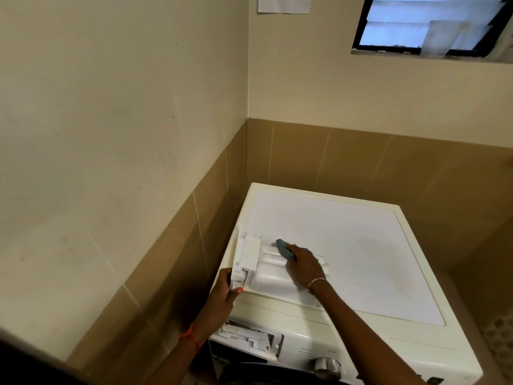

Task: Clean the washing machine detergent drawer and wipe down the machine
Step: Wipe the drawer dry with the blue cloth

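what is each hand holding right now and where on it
The left hand grips the detergent drawer by its front end, steadying it on the washing machine top. The right hand presses a blue cloth under its fingers.

I see a room corner [247, 118] where two cream walls meet. Left of the corner, the left wall [111, 93] is plain paint above and tan tile [166, 240] below. Right of the corner, the back wall [361, 84] has the same tile band. High and right of the corner sits a black-framed louvre window [433, 23], giving pale blue daylight. A white paper [283, 4] hangs just right of the corner, at the top edge.
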`<state>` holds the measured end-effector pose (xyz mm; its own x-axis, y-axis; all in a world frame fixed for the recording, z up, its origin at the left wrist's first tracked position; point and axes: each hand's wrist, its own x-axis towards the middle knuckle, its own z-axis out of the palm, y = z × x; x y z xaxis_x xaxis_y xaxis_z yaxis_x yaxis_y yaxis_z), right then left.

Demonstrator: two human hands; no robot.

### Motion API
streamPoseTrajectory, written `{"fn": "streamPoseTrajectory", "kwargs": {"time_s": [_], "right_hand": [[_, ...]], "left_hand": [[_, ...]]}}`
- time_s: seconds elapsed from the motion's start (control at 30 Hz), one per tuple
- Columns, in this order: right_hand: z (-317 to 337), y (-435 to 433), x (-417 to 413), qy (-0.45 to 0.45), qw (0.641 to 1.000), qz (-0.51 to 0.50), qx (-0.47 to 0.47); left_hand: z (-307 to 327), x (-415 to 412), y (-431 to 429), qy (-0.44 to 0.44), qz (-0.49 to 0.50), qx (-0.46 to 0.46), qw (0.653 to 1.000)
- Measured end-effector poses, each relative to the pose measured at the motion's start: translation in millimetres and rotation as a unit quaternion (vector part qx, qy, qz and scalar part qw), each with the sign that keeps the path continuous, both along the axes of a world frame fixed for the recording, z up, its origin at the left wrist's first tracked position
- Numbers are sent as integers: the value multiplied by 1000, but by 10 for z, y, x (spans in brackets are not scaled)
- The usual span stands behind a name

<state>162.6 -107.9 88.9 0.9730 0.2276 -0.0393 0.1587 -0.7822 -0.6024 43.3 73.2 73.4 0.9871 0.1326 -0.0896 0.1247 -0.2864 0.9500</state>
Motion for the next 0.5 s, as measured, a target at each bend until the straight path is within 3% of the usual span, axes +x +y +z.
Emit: {"fn": "streamPoseTrajectory", "kwargs": {"time_s": [0.1,0.3,0.4,0.5], "right_hand": [[-22,-283,67,22,998,-59,-17],[55,-304,79,79,968,-225,83],[232,-100,-52,22,966,-192,170],[467,289,-223,24,965,-78,248]], "left_hand": [[-9,3,-8,-9,-2,5,1000],[-45,19,-14,-11,-9,13,1000],[-60,38,7,-10,-20,17,1000],[-53,50,19,-14,-27,19,999]]}}
